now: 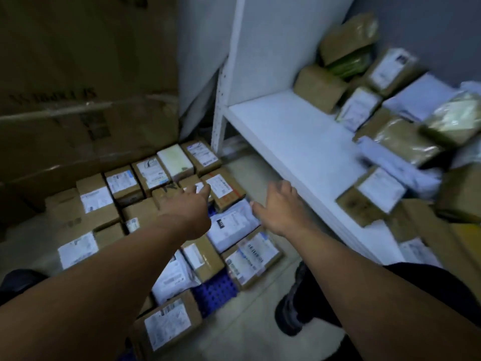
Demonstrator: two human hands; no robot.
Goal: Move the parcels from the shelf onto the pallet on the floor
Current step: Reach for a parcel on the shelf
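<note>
Cardboard parcels (122, 183) with labels, rows on blue pallet (216, 293), floor. Left hand (187, 201) over them, fingers seemingly straight, blurred, empty. Right hand (278, 209) spread, empty, beside white shelf (299, 142); shelf parcels (400, 136) heaped at its right end.

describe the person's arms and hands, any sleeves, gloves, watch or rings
Both hands are bare: neither the left hand nor the right hand wears a glove. No ring, watch or bracelet shows, though the picture is blurred. The left forearm and right forearm are uncovered, with no sleeve in view up to the frame's edge.
</note>
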